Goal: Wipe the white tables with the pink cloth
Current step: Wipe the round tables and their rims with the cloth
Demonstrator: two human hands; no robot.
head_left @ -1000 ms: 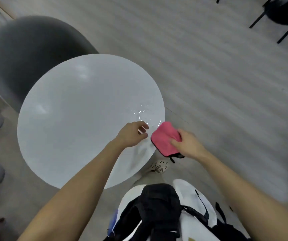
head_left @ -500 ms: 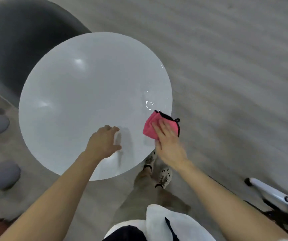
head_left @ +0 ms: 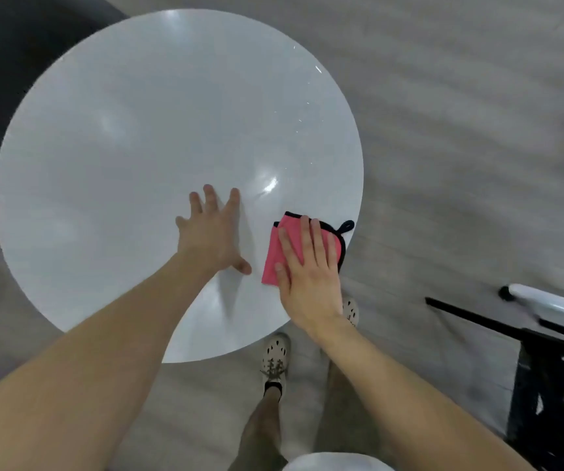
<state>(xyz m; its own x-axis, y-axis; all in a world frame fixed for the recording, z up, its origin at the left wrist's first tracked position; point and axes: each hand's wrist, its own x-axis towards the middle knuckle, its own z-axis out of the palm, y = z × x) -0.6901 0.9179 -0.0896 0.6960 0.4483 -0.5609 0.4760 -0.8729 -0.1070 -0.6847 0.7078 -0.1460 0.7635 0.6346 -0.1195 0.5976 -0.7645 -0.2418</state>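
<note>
Left hand (head_left: 211, 237), curled half a second earlier, now spread flat on the table (head_left: 131, 158); right hand (head_left: 308, 277), fingers extended together, presses the cloth (head_left: 274, 256) (folded, black-edged) near the table's right rim.

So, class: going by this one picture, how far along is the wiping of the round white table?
Done: the pink cloth is folded and laid flat on the table near its right edge. In hand: the right hand presses it down, palm flat, while the left hand braces with spread fingers. Left: nearly all the top; droplets glint on the far right, and no wiped track shows.
</note>
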